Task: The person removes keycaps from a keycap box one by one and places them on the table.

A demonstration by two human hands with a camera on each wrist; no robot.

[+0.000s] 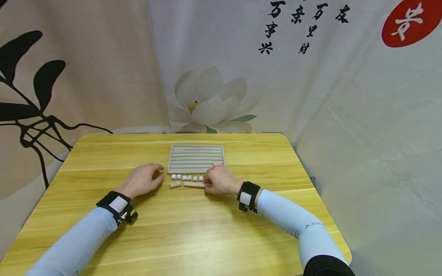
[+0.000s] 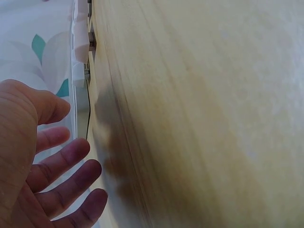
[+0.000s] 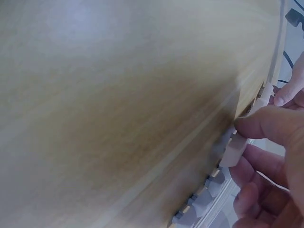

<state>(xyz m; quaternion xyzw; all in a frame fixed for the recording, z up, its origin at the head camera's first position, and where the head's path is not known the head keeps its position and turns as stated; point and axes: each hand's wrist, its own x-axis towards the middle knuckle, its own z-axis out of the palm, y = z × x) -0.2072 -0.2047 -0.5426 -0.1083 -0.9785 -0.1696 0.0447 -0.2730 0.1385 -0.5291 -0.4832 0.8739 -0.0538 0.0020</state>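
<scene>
My right hand [image 1: 222, 181] pinches a pale pink keycap [image 3: 234, 151] between thumb and fingers, near the right end of a long pale keycap [image 1: 194, 184]. A shorter pinkish keycap [image 1: 175, 184] lies left of the long one. Behind them runs a row of small white keycaps [image 1: 184, 178], and the right hand hides part of this row. A flat grey board [image 1: 196, 158] with horizontal slots lies behind the row. One pink keycap [image 1: 217, 164] sits at its front right. My left hand [image 1: 143, 179] hovers left of the keycaps, fingers loosely bent, holding nothing.
The yellow wooden table [image 1: 193, 234] extends toward me and to both sides. A printed curtain [image 1: 224, 57] hangs behind its far edge. Both wrists wear black straps with cameras.
</scene>
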